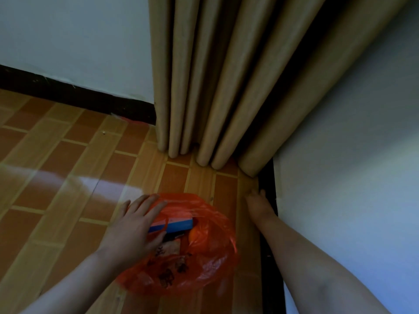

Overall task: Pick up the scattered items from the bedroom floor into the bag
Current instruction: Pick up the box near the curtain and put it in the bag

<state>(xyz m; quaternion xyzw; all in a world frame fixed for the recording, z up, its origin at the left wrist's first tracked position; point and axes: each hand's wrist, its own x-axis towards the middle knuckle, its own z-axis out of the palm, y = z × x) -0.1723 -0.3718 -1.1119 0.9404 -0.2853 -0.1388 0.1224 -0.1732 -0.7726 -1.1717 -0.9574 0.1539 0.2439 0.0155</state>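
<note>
On the tiled floor (pixel 56 168), in the corner where two pale walls meet behind a tan curtain (pixel 217 87) — one orange-red plastic bag (pixel 204 252), translucent, mouth slack and open upward. Dark printed characters run across the bag's lower front; they are blurred and cannot be read. Contents visible through the opening and the film: one blue box (pixel 175 224) lying flat near the top with a pale upper face, no lettering legible; one round orange object (pixel 196 236) just beside and below the box's right end; one pale printed packet (pixel 170 247) under the box, its markings too soft to make out. A dark item sits between box and packet, not identifiable.

Hands: two. The left hand (pixel 136 225) comes in from the lower left, fingers spread and loosely extended over the bag's left rim, palm down. Its fingertips lie at the rim and against the blue box's left end; whether it grips the film or only rests on it cannot be told. The right hand (pixel 257 203) is well apart from the bag, at the right, fingers curled down with the tips on the floor beside the black skirting (pixel 268 223) — holding nothing that shows.

One small pale speck (pixel 103 133) lies on the tiles further out, near the far skirting.
</note>
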